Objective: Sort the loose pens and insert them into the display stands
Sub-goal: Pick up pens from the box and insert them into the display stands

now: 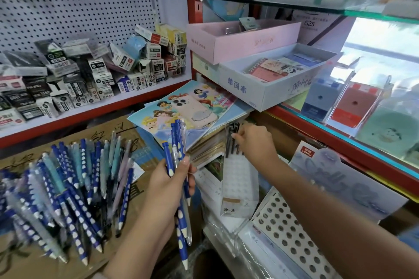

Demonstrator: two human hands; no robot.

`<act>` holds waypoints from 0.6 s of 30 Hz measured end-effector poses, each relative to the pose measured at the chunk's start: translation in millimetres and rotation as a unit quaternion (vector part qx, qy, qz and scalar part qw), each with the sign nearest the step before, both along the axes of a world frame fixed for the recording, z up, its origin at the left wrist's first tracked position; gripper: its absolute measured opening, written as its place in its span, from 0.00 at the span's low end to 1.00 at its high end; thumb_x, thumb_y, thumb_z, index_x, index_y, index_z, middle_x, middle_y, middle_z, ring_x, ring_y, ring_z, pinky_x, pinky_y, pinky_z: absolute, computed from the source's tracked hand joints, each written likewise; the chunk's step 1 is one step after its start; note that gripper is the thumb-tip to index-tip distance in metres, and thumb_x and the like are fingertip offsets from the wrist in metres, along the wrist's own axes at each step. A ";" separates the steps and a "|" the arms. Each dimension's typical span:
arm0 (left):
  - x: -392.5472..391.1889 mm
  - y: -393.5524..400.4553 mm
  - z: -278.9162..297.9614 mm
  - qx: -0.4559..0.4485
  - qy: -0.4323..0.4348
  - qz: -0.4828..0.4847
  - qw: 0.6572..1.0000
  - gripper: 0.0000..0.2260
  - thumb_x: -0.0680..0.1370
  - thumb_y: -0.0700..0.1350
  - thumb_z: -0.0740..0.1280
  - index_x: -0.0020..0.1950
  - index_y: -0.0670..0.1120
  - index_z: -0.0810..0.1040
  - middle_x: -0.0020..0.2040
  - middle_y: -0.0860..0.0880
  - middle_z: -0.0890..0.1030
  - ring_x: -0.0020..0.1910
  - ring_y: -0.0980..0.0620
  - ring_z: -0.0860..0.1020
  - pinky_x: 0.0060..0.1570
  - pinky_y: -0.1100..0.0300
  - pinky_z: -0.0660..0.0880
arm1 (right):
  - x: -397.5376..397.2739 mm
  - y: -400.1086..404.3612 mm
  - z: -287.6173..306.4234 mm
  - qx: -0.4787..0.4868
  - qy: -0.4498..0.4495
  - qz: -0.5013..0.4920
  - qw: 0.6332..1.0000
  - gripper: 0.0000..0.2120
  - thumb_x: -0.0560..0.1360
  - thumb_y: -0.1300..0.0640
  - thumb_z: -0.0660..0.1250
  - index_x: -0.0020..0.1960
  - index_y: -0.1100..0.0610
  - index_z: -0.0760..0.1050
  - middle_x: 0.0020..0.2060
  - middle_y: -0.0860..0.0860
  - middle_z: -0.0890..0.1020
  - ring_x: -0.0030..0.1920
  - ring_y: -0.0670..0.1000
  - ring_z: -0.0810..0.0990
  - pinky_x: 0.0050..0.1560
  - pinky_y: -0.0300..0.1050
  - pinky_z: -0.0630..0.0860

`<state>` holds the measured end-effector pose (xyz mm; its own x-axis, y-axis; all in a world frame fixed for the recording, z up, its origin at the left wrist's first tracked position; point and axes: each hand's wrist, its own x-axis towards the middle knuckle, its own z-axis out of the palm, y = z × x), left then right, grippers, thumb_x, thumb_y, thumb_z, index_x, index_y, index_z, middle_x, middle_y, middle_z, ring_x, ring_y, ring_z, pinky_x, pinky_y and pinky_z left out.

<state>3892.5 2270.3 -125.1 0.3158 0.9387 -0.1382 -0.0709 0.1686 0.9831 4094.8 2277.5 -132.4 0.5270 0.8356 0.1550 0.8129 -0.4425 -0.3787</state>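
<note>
- Insertion step, I judge: the right hand (254, 142) pinches a dark pen (231, 140) standing in the clear plastic display stand (240, 186), at two o'clock from the left hand (169, 184).
- That left hand's fingers curl round a bunch of blue dotted pens (179, 156).
- Next calls for passing one across.
- Loose blue pens (68, 188) lie at nine o'clock.
- The white perforated stand (292, 235) has empty holes.
</note>
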 end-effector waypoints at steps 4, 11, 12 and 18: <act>6.3 -5.5 2.9 -0.027 -0.052 -0.024 0.998 0.05 0.78 0.42 0.61 0.50 0.43 0.75 0.33 0.47 0.77 0.26 0.54 0.71 0.25 0.62 0.70 | -18.0 -14.2 26.5 0.111 0.216 0.047 0.969 0.12 0.77 0.51 0.63 0.50 0.59 0.78 0.38 0.51 0.82 0.36 0.46 0.80 0.42 0.41 0.79; 15.7 -23.1 3.8 0.043 0.030 -0.058 0.997 0.01 0.78 0.42 0.63 0.49 0.45 0.73 0.29 0.52 0.77 0.24 0.56 0.71 0.26 0.61 0.71 | -58.2 -25.1 55.5 0.108 0.322 0.093 0.936 0.16 0.75 0.51 0.68 0.49 0.65 0.77 0.39 0.58 0.83 0.33 0.49 0.80 0.40 0.43 0.81; 16.5 -24.7 3.4 0.051 0.036 -0.058 0.996 0.02 0.78 0.42 0.63 0.49 0.45 0.73 0.29 0.52 0.77 0.24 0.56 0.71 0.26 0.61 0.71 | -58.4 -26.6 56.1 0.107 0.329 0.081 0.935 0.16 0.75 0.53 0.67 0.48 0.68 0.77 0.39 0.61 0.83 0.33 0.50 0.81 0.42 0.47 0.82; 26.5 -40.8 7.7 0.089 0.057 -0.060 0.993 0.05 0.80 0.43 0.60 0.51 0.42 0.73 0.33 0.46 0.75 0.23 0.57 0.71 0.26 0.63 0.70 | -47.8 -55.2 64.3 0.085 0.421 0.047 0.902 0.11 0.76 0.59 0.66 0.43 0.68 0.79 0.35 0.59 0.82 0.33 0.50 0.82 0.41 0.42 0.82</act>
